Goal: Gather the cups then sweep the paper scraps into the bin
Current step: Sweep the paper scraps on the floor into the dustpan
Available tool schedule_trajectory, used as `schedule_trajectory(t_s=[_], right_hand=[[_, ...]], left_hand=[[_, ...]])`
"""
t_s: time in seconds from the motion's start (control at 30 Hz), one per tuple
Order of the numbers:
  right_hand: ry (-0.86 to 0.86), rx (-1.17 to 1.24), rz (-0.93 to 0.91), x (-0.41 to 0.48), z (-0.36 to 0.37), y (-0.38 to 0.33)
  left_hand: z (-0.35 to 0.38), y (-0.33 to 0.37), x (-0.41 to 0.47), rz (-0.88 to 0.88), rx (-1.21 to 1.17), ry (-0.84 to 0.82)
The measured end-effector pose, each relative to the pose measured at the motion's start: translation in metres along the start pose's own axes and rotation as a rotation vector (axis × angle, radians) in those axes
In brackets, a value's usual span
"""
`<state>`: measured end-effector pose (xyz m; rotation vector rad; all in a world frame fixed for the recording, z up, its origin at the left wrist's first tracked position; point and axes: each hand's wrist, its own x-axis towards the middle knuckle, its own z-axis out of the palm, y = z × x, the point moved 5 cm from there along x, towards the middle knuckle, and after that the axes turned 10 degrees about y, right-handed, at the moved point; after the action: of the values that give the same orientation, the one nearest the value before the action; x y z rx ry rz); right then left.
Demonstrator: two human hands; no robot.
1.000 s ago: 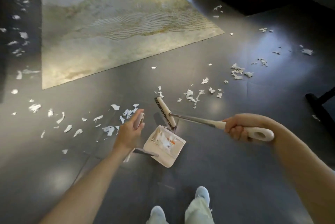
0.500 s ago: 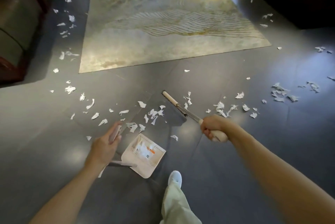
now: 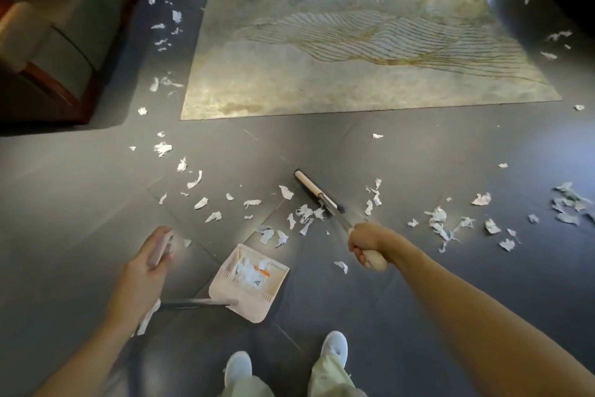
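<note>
Right hand (image 3: 367, 245) is curled tight round the pale grip of the broom (image 3: 317, 194). The shaft slants forward and the brush head lies on the tiles just beyond a bunch of scraps. From there, I judge, a pull toward the feet would drag that paper to the pan. Left hand (image 3: 151, 264) has its fingers wrapped round the top of the dustpan's long handle, which lets the person steady the pan while standing.

Dark, glossy floor (image 3: 418, 300) fills most of the view and carries everything. Beyond the broom lies the rug (image 3: 354, 42), its near edge well apart from the brush, with scraps strewn on the tiles along both its sides. An armchair (image 3: 48, 42) stands at far left.

Just ahead of the shoes (image 3: 335, 343) sits the dustpan (image 3: 254, 309), its open side turned toward the brush. Some paper is already inside it.

The nearest scraps (image 3: 304, 215) lie between brush and pan, close to the bristles and near the pan's lip. More trail off to the left and right, so the sweeping looks far from finished. No cups and no bin are in view.
</note>
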<state>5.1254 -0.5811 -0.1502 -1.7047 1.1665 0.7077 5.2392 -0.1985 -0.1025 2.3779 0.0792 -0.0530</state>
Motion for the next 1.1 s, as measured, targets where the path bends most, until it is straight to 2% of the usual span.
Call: schedule_trajectory(t_s=[0.2, 0.3, 0.4, 0.53, 0.9, 1.1], right_hand=[[-0.14, -0.325, -0.101, -0.033, 0.051, -0.028], [-0.22, -0.437, -0.079, -0.065, 0.07, -0.033], [-0.336, -0.233, 0.101, -0.098, 0.075, -0.033], [-0.331, 0.099, 0.209, -0.134, 0.058, -0.024], [-0.072, 0.535, 0.237, -0.164, 0.014, 0.045], [0.129, 0.492, 0.267, -0.15, -0.001, 0.082]], left_hand=[[0.026, 0.015, 0.056, 0.089, -0.013, -0.005], [0.035, 0.027, 0.077, 0.112, -0.056, -0.041], [0.039, 0.032, 0.089, 0.129, -0.066, -0.1], [0.034, 0.033, 0.096, 0.194, -0.071, -0.191], [0.076, 0.086, 0.071, 0.476, -0.075, -0.501], [0.11, 0.119, 0.062, 0.687, 0.036, -0.571]])
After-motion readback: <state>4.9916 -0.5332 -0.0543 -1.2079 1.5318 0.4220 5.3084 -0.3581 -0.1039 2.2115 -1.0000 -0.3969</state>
